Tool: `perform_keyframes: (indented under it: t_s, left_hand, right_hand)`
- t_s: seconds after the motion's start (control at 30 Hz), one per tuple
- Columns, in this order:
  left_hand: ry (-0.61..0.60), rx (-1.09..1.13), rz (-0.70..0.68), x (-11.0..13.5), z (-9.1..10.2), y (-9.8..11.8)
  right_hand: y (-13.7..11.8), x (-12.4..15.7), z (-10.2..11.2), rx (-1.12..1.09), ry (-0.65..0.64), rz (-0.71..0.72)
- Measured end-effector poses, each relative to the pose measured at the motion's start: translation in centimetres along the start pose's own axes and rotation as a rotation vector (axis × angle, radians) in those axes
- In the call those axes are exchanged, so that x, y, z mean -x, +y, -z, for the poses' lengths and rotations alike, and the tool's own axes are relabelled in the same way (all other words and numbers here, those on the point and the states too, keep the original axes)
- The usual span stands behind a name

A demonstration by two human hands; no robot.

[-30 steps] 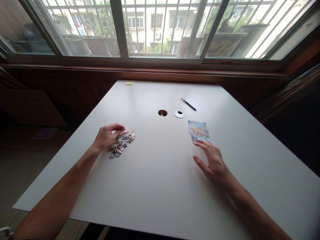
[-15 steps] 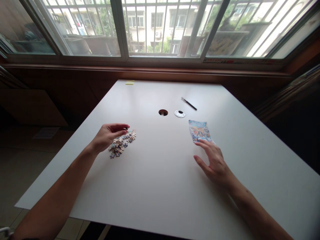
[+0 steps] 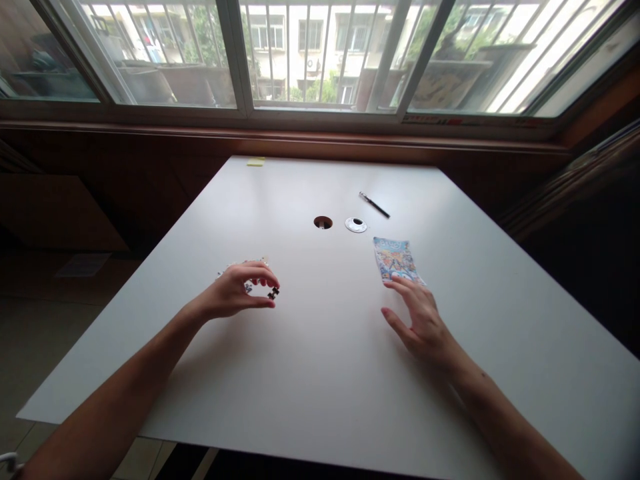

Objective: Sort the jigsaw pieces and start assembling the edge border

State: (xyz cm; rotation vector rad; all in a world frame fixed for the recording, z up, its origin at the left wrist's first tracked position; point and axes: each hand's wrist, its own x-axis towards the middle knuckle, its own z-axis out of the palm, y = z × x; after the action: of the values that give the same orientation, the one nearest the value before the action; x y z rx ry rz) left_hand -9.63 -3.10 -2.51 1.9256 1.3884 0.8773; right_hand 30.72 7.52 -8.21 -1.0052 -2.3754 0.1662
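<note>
Between the thumb and fingertips of my left hand (image 3: 240, 291) is a dark jigsaw puzzle piece (image 3: 273, 293), held above the white table. Behind that hand, and mostly hidden by it, lies a heap of loose puzzle pieces (image 3: 249, 288). My right hand (image 3: 420, 320) rests with its fingers apart, the fingertips over the lower edge of a small colourful picture sheet (image 3: 395, 257). The sheet lies flat, and its bottom part is covered by the fingers.
The white table (image 3: 310, 373) has a round hole (image 3: 323, 223) with a silver ring-shaped cover (image 3: 356, 225) beside it. A black pen (image 3: 375, 205) lies farther back. A yellow sticker (image 3: 256, 162) is at the far edge, below the barred window.
My left hand has moved right and nearer to me, carrying the puzzle piece away from the heap. My right hand stays at the picture sheet. The whole view has shifted slightly.
</note>
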Motion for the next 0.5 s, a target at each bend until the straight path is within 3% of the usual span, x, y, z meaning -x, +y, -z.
perform_keyframes:
  t_s: [0.13,0.27,0.4,0.5]
  left_hand:
    - [-0.113,-0.195,-0.148,-0.5,-2.2,0.3]
    - [-0.177,-0.252,-0.199,-0.6,-3.1,-0.3]
    - [-0.166,-0.271,-0.177,-0.4,-2.7,0.1]
    - [-0.103,-0.338,-0.138,-0.2,-1.3,0.2]
  right_hand:
    - [-0.1,-0.1,0.0,0.001,0.001,0.007]
    - [-0.2,-0.1,0.0,-0.011,0.001,0.014]
    - [-0.2,-0.2,0.0,-0.013,-0.007,0.011]
    - [-0.3,-0.1,0.0,-0.013,-0.017,0.003]
